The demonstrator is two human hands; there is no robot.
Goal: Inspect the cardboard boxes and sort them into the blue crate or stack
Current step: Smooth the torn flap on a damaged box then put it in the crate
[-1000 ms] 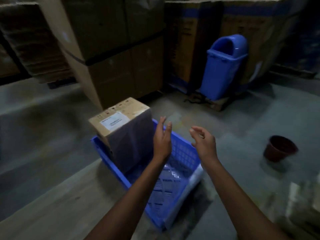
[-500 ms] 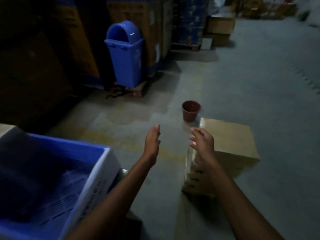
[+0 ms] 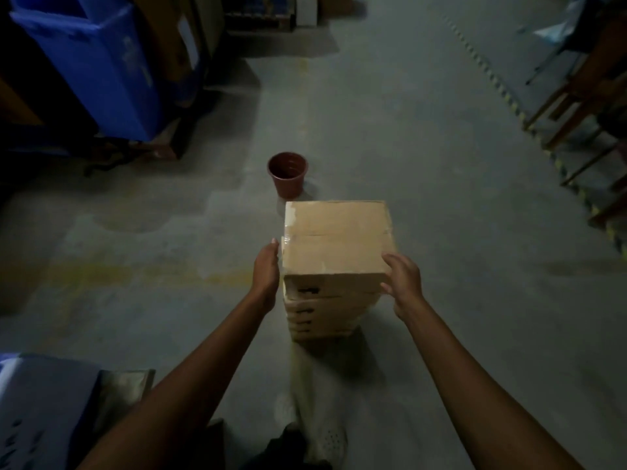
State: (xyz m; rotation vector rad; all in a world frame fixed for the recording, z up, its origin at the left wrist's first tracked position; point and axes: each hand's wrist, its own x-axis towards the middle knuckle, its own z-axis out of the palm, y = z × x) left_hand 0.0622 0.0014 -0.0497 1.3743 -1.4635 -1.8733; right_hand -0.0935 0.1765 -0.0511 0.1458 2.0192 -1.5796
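A stack of several flat cardboard boxes (image 3: 334, 300) stands on the concrete floor straight ahead. Its top box (image 3: 337, 242) is taped along the middle seam. My left hand (image 3: 266, 274) lies flat against the left side of the top box. My right hand (image 3: 402, 283) curls round its near right corner, thumb on the front face and fingers at the top edge. The blue crate (image 3: 40, 412) shows only as a pale blurred corner at the bottom left.
A brown plastic pot (image 3: 287, 173) stands just beyond the stack. A blue bin (image 3: 98, 69) on a pallet is at the far left, with big cartons behind it. Wooden frames (image 3: 583, 106) and hazard-striped tape run along the right. My shoe (image 3: 325, 439) is below the stack.
My view has swung right, from the crate with a box in it to the stack. Both hands, held free in the air before, have reached the top box, one on each side.
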